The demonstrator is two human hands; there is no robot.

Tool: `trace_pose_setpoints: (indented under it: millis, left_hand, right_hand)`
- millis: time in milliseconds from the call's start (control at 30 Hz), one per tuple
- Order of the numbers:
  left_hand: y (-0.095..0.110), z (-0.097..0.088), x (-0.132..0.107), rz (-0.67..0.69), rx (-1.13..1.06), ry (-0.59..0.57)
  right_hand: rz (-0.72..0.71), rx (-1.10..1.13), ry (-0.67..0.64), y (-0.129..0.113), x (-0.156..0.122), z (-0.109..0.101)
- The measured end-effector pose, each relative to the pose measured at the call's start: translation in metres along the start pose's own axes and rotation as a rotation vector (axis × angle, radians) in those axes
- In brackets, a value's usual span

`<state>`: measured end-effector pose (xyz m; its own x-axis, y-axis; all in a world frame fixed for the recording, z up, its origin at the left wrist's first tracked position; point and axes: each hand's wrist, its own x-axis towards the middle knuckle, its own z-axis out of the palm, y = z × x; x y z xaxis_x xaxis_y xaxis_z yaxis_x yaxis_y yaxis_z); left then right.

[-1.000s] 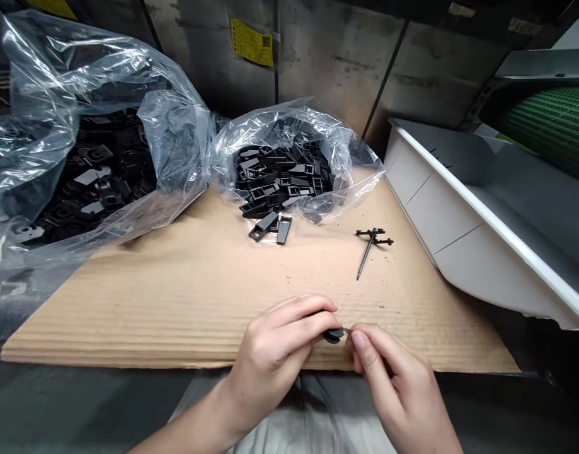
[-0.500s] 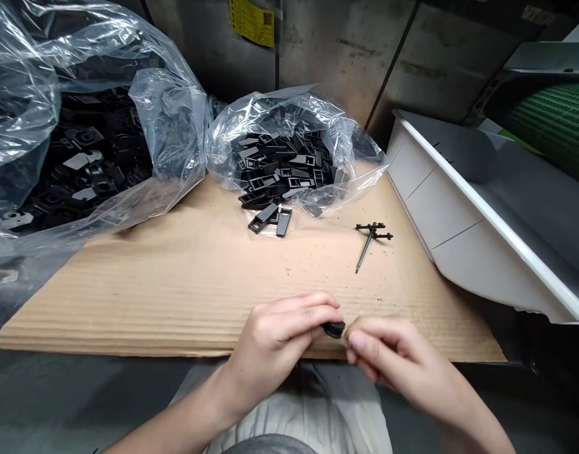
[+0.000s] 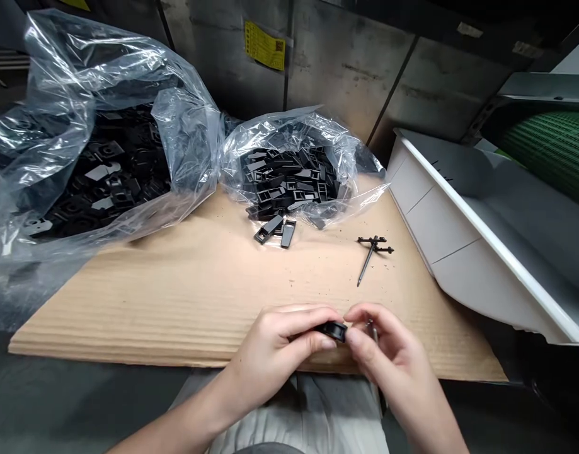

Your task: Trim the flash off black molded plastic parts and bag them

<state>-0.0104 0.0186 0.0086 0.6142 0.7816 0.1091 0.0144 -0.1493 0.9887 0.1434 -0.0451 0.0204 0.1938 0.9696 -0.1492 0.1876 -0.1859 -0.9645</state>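
Near the front edge of the cardboard, my left hand (image 3: pixel 275 343) pinches a small black plastic part (image 3: pixel 334 330) between thumb and fingers. The part's rounded, hollow end points right. My right hand (image 3: pixel 388 350) has its thumb and forefinger at that end, touching it or very close. A slim, shiny metal piece (image 3: pixel 372 329) shows among the curled fingers of my right hand; most of it is hidden, so its kind is unclear. Beyond the hands lies a thin black plastic sprue (image 3: pixel 375 246) with a long stem and short side branches.
A clear bag (image 3: pixel 350 183) of black clip-like parts (image 3: pixel 293 180) opens toward me, with a few parts at its mouth. To the left stands a larger bag (image 3: pixel 189 145) of black pieces. A pale bin (image 3: pixel 459 233) borders the cardboard (image 3: pixel 176 302) on the right. Metal panels (image 3: pixel 346 75) rise behind.
My right hand has rolled open somewhat, exposing the shiny metal piece. The black part now shows its hollow end, and my left thumb presses along it. The whole view has shifted slightly.
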Motion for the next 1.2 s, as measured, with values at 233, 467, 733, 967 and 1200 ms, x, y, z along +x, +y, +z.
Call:
trace_pose_setpoints:
  millis: [233, 467, 733, 967, 1200]
  left_hand:
    - [0.001, 0.0, 0.002, -0.106, 0.008, 0.01]
    - [-0.003, 0.004, 0.001, -0.243, -0.128, 0.005]
    - [0.0, 0.007, 0.002, -0.287, -0.225, 0.008]
    - [-0.002, 0.006, -0.001, -0.162, -0.173, -0.012]
    - [-0.009, 0.002, -0.005, 0.195, -0.047, -0.118]
  right_hand:
    - [0.032, 0.011, 0.093, 0.0, -0.002, -0.002]
    - [-0.252, -0.01, 0.241, 0.008, -0.012, 0.013]
    - [-0.141, 0.098, 0.263, 0.014, -0.01, 0.004]
    - [0.111, 0.396, 0.01, 0.015, 0.005, 0.005]
    - [0.204, 0.496, -0.304, 0.018, 0.011, -0.009]
